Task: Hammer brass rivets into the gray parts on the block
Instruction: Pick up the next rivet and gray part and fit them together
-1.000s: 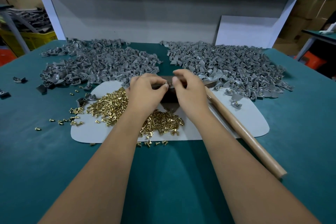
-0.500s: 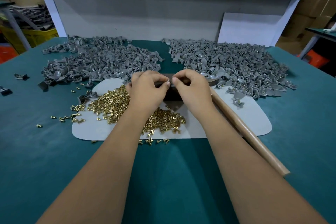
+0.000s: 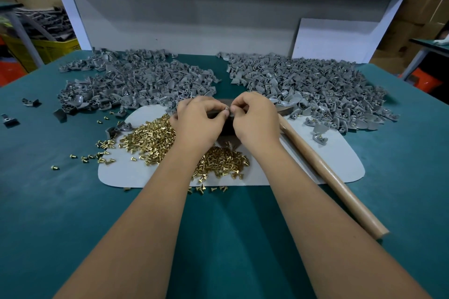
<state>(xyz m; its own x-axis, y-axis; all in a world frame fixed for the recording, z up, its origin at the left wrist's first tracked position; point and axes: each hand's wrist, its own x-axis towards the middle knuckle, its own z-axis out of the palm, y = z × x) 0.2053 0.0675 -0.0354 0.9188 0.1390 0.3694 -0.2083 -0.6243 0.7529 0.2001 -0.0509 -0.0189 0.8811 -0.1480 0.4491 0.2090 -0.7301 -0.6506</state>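
Pinching one small gray part (image 3: pixel 226 111), left hand (image 3: pixel 198 120) and right hand (image 3: pixel 255 118), block (image 3: pixel 224 126) mostly hidden.

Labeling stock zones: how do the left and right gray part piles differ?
The left pile shows plain gray pieces with no brass visible; the right pile has brass specks in several pieces, clearest along its near edge. The left pile lies behind the brass rivets; the right pile lies behind the wooden hammer handle. A few dark pieces lie loose beside the left pile; loose ones by the right pile are gray. Both hold similar curved gray parts on the green table.
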